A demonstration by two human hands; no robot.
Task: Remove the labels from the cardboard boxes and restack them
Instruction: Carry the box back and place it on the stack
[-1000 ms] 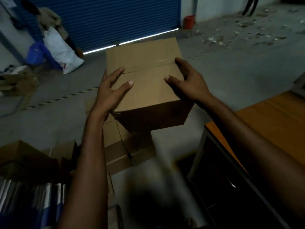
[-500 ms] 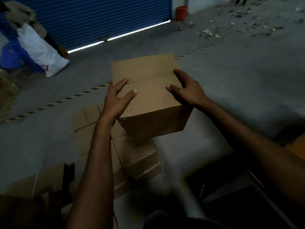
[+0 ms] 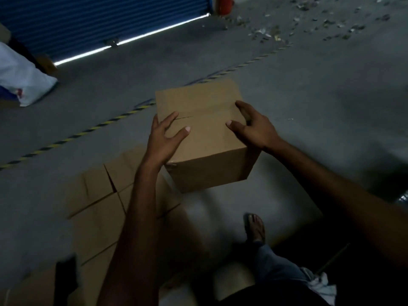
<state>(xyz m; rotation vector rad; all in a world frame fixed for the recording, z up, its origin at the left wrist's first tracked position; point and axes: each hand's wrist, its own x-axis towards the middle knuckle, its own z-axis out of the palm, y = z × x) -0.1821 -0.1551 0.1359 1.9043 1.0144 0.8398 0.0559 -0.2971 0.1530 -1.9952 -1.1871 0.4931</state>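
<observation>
Head view: the box (image 3: 205, 138) is held off the floor (image 3: 309, 96) between both hands, above a low stack (image 3: 99, 208) of cardboard boxes. The top and near side that show are plain brown, with a seam across the top flaps and a glossy bit, perhaps tape, at the near left corner. The left hand (image 3: 163, 140) presses the left edge, fingers spread and nearly straight over the top. The right hand (image 3: 256, 129) grips the right edge, fingers bent and thumb lying on top. A white sack (image 3: 22, 80) at far left bears a red mark too small to read. Grey concrete carries a yellow-black striped line (image 3: 88, 131) and scattered litter (image 3: 309, 25). Beyond are a blue shutter (image 3: 88, 23) with light under it and a red container (image 3: 224, 2). A sandalled foot (image 3: 255, 228) stands below the box.
</observation>
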